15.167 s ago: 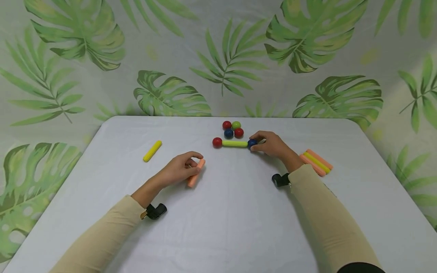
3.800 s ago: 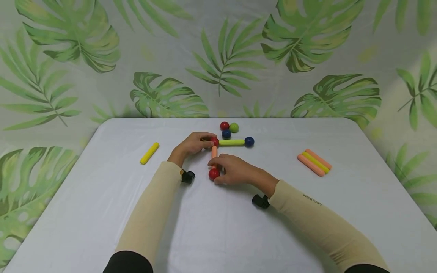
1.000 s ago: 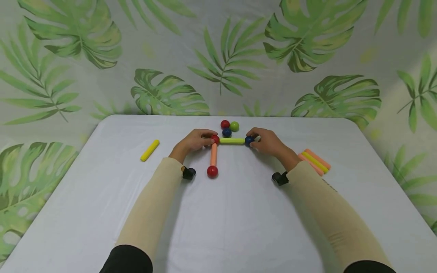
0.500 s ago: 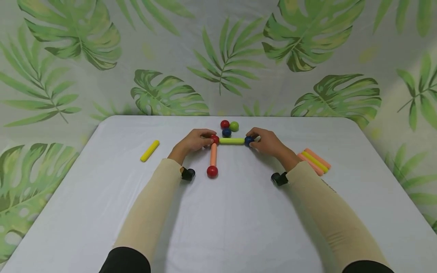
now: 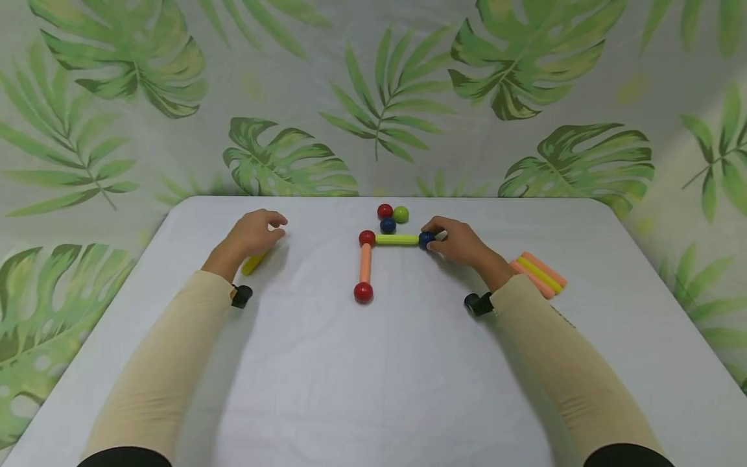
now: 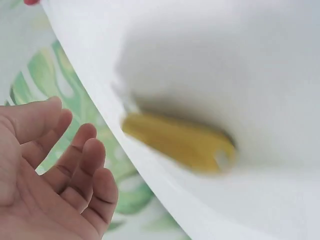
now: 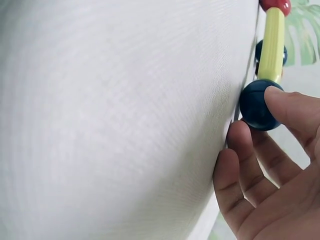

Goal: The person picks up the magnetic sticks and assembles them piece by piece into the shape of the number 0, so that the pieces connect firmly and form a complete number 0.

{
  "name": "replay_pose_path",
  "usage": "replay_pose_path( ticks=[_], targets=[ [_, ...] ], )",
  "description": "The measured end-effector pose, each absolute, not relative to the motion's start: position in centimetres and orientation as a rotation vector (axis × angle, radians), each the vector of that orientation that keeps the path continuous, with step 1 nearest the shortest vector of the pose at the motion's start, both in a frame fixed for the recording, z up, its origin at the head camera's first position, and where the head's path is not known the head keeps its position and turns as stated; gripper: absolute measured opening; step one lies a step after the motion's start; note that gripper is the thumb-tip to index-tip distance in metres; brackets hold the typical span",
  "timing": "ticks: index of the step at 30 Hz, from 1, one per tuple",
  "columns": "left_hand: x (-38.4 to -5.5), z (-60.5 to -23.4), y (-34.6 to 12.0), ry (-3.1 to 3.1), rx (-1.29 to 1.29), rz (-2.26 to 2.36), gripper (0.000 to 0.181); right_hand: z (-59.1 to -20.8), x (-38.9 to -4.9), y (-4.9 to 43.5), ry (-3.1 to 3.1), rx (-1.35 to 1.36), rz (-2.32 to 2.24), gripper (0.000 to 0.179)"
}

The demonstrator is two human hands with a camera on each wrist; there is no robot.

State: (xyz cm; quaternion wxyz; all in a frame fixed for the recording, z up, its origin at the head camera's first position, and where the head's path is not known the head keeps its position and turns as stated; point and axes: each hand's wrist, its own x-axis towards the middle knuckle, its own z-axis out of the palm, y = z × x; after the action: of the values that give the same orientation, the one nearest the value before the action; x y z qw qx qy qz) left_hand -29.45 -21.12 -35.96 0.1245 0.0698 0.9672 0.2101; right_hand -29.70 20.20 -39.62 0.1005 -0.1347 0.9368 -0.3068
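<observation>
My right hand pinches a dark blue ball between thumb and fingers. That ball sits on the right end of a light green-yellow stick, whose left end meets a red ball. From this red ball an orange stick runs toward me to another red ball. Over at the left, my left hand hovers above a yellow stick, fingers loosely bent and holding nothing. The left wrist view shows the yellow stick lying on the cloth, apart from the fingers.
Behind the joined pieces lie a loose red ball, a green ball and a dark blue ball. At the right, orange and yellow sticks lie side by side, partly behind my right forearm. White cloth covers the table.
My left hand has let go of the corner red ball and moved left to above the yellow stick. The right hand stays on the blue ball.
</observation>
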Motion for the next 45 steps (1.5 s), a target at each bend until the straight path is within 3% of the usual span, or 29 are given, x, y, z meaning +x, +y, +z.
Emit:
replay_pose_path(
  ticks=[7,13,18,23,33,45],
  targets=[
    [-28.6,-36.3,-25.3,2.837,0.068,0.495,0.043,-40.0,-30.0,20.9,2.74,-0.38,-0.939,0.032],
    [-28.3,-37.8,-25.7,2.79,0.037,0.569,0.044,-40.4,-30.1,20.9,2.719,-0.383,-0.981,0.032],
    [-27.8,-38.2,-25.6,2.792,-0.004,0.628,0.035,-40.4,-30.2,20.6,2.711,-0.391,-0.998,0.032],
    [-27.7,-38.0,-25.4,2.783,0.05,0.672,0.03,-40.2,-30.2,20.6,2.713,-0.359,-0.99,0.031],
    [-26.6,-38.0,-24.5,2.793,0.179,0.502,0.043,-40.1,-30.4,20.7,2.701,-0.396,-1.008,0.032],
    [-25.0,-37.9,-24.0,2.811,0.267,0.38,0.039,-40.2,-30.4,20.8,2.696,-0.394,-1.011,0.03]
  ],
)
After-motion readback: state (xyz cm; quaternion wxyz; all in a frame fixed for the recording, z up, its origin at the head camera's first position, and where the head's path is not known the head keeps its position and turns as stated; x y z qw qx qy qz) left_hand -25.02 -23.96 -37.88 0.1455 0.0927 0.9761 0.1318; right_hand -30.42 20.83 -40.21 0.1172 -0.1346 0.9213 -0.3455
